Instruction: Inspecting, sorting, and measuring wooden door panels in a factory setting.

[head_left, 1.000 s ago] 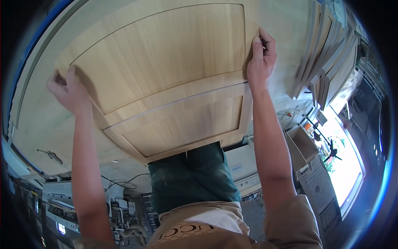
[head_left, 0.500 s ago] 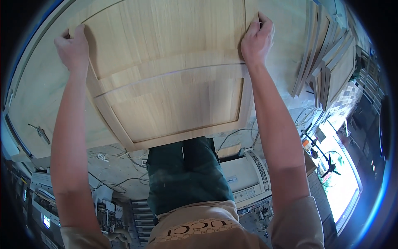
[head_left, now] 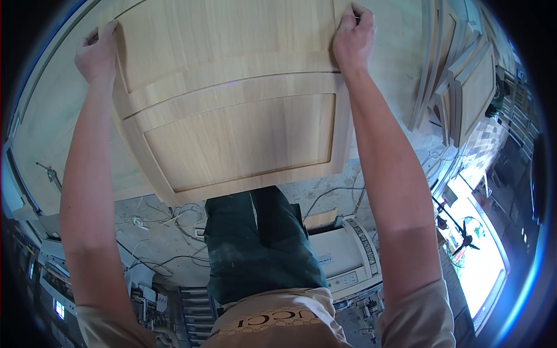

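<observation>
A large pale wooden cabinet door (head_left: 232,35) with a framed, recessed face lies before me, its far end out of view. My left hand (head_left: 96,55) is closed on its left edge, thumb on the frame and fingers curled. At the right edge my right hand (head_left: 354,43) grips it in much the same way. A dark curved seam separates it from a smaller framed wooden panel (head_left: 243,139) nearer to me, whose front edge reaches above my legs. Whether the two pieces are joined, I cannot tell.
A pale workbench (head_left: 46,127) extends under and beside the doors, with a metal clamp (head_left: 51,174) at its left. Several framed panels (head_left: 473,93) lean together at the right. Cables (head_left: 185,223) lie on the floor below, near a white machine (head_left: 345,255).
Both hands and the door are slightly farther from me, still gripped at the edges. The whole view has also shifted a little.
</observation>
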Demonstrator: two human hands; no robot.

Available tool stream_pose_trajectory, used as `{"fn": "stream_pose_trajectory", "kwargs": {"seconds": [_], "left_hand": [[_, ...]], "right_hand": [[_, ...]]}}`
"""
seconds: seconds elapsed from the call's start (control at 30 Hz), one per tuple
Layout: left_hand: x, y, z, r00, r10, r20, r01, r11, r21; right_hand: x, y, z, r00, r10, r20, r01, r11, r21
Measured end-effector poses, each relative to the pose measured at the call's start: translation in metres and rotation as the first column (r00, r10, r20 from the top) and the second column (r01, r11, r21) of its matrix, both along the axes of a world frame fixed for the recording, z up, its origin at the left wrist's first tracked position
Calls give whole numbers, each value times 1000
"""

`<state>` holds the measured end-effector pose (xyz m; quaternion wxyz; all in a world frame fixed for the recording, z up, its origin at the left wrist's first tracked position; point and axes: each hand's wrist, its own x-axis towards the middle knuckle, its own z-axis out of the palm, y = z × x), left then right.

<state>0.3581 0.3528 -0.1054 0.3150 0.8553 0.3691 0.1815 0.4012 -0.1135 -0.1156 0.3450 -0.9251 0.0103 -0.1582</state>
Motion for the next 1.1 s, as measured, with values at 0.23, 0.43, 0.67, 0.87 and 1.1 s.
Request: {"fn": "stream_pose_trajectory", "kwargs": {"seconds": [0.23,0.43,0.67,0.87,1.1], "left_hand": [[-2,-1,0,999,-20,45,22,999,-39],[-1,-25,11,987,-30,160,44,996,-82],[-1,-16,13,993,-57,100,56,998,15],[-1,-22,13,992,-54,111,58,998,-35],[-3,-20,11,995,-55,83,65,990,-122]], "right_hand": [[0,2,14,996,-5,-91,3,1000,-27],[-3,2,18,986,-19,-169,21,1000,9],[-3,8,21,987,-44,-153,37,998,-47],[-7,10,22,984,-45,-174,38,998,-44],[-3,19,34,952,-98,-290,127,988,85]]}}
